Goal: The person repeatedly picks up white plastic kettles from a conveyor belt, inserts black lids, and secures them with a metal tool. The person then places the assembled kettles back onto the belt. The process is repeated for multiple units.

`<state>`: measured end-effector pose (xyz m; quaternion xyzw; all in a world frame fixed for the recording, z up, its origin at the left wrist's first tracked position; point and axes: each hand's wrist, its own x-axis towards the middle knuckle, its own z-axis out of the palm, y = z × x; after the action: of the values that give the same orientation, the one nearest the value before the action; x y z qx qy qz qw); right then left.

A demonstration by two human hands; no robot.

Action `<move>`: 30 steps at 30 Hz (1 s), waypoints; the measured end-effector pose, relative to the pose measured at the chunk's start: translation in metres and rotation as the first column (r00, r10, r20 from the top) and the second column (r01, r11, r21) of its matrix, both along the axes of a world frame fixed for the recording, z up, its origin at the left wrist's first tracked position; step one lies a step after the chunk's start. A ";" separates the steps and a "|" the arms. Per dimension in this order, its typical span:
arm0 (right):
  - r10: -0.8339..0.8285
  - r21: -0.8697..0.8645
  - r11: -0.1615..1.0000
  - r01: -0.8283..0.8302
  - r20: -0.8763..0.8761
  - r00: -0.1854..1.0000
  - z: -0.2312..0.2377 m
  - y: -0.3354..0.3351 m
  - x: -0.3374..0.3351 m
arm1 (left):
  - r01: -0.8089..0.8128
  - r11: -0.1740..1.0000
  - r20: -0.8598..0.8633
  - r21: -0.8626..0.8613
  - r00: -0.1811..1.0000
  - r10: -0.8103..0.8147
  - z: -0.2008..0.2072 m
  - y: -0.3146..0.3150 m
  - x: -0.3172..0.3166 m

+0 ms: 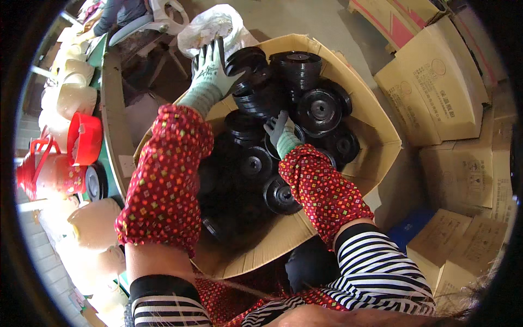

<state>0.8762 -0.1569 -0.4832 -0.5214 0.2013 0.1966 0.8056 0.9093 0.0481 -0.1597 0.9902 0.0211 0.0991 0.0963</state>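
A big cardboard box [376,128] in front of me holds many round black plastic discs, some in stacks and some lying loose. My left hand [211,76], in a grey-green glove, is at the box's far left, its fingers stretched out and its thumb apart beside a tilted stack of black discs [253,101]. Deeper in the box, my right hand [280,132], gloved too, reaches to the near end of that stack with its fingers apart. Whether either palm bears on the discs is hard to make out. Another stack of discs [297,68] stands just right of them.
A white plastic bag [215,24] touches the box's far left corner. To the left, a bench carries pale translucent containers [76,101], a red ring-shaped part [86,139] and a red jug-like vessel [46,169]. Cardboard cartons [436,82] are piled on the right. A person [120,13] sits far left.
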 end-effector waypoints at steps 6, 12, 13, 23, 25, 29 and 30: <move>0.194 -0.399 0.899 -0.178 -0.001 0.981 0.000 0.021 0.018 | 0.060 0.998 -0.087 -0.012 0.994 -0.060 -0.035 -0.007 0.000; -0.136 0.178 0.943 0.282 -0.566 0.813 0.116 0.032 0.021 | 0.175 0.979 -0.091 -0.102 0.979 -0.184 -0.045 -0.015 -0.041; -0.139 0.176 0.942 0.287 -0.572 0.808 0.120 0.031 0.021 | 0.217 0.971 -0.028 -0.105 0.975 -0.221 -0.049 -0.014 -0.039; -0.084 0.613 0.768 0.187 -0.194 0.977 0.074 0.030 0.029 | 0.257 0.907 -0.125 -0.334 0.942 -0.312 -0.036 -0.004 0.001; -0.011 0.678 0.719 0.151 -0.206 0.979 0.090 0.036 0.020 | 0.191 0.892 -0.122 -0.411 0.958 -0.261 -0.036 0.007 -0.011; 0.113 0.515 0.829 -0.218 0.227 0.967 0.093 0.041 0.017 | 0.204 0.907 -0.127 -0.368 0.955 -0.266 -0.051 0.005 -0.016; 0.212 0.151 0.936 -0.318 0.480 0.851 0.090 0.046 0.013 | 0.217 0.915 -0.131 -0.340 0.952 -0.275 -0.049 0.000 -0.016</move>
<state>0.8889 -0.1113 -0.3932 -0.4812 -0.0916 0.1998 0.8486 0.8932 0.0480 -0.2091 0.9607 -0.0798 -0.0067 0.2658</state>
